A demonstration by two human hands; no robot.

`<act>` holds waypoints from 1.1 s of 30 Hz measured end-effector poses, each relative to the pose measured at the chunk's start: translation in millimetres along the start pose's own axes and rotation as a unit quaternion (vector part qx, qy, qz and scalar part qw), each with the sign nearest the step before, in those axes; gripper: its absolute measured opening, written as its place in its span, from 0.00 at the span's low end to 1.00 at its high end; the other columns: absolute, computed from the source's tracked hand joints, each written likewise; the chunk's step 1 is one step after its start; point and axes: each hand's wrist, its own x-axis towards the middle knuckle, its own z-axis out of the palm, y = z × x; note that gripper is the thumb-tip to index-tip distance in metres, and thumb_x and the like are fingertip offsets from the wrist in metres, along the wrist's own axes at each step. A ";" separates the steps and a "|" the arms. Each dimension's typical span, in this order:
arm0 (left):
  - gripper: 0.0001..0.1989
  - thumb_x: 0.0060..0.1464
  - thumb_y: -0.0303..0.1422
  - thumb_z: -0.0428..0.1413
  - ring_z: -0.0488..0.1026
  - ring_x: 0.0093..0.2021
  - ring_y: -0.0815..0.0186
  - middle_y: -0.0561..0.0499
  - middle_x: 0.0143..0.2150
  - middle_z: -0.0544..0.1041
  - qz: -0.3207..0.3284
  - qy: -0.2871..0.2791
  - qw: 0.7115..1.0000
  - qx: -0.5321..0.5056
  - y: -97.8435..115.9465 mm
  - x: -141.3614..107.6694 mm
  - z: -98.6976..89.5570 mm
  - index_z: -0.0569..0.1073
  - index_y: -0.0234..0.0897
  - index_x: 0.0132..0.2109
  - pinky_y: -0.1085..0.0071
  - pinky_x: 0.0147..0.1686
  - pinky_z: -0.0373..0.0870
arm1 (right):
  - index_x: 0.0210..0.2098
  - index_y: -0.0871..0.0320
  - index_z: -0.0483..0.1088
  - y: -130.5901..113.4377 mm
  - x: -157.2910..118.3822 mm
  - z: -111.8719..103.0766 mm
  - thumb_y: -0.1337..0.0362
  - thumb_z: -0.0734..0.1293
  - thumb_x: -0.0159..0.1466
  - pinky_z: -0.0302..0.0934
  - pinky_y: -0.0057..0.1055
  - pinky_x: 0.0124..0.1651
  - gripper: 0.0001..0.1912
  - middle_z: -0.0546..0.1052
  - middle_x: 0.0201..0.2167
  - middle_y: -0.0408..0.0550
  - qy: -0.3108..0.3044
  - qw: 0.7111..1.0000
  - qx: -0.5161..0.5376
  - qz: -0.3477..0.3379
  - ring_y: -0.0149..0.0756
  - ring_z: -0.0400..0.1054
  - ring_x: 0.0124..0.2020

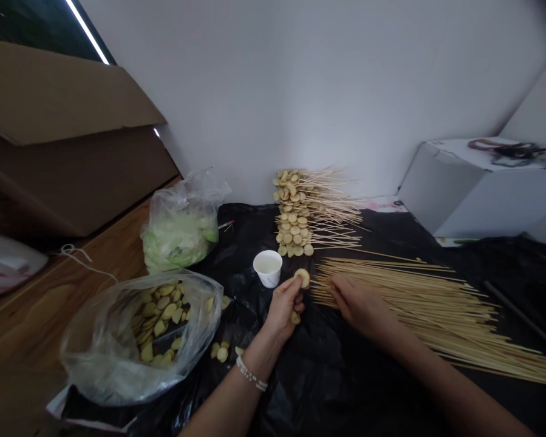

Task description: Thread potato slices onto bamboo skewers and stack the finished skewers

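My left hand (284, 306) pinches a round potato slice (302, 278) between thumb and fingers. Another slice (295, 317) shows below the curled fingers. To the right, my right hand (355, 298) is closed on a thin bamboo skewer, its tip pointing at the slice; the fingers partly hide it. Beneath and beyond that hand spreads a pile of bare bamboo skewers (436, 309). Behind both hands lies a stack of skewered potato slices (295, 227), sticks to the right. A white paper cup (268, 270) stands just beyond my left hand.
An open clear bag of potato slices (113, 370) sits at left, with a few loose slices (220, 351) beside it. Behind it is a tied bag of pale green vegetable (177, 237). Black plastic sheeting (318, 376) covers the surface. A cardboard box (67, 176) and white box (464, 194) flank it.
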 end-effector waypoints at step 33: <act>0.18 0.41 0.41 0.65 0.47 0.20 0.80 0.59 0.22 0.55 -0.009 -0.021 0.999 0.029 -4.3 -0.1 -1.4 0.72 0.30 0.31 0.80 0.17 0.40 | 0.34 0.58 0.66 -10.5 1.8 0.0 0.73 0.57 0.63 0.43 0.31 0.28 0.09 0.74 0.27 0.46 -0.135 0.988 -0.028 0.072 0.34 0.66 0.26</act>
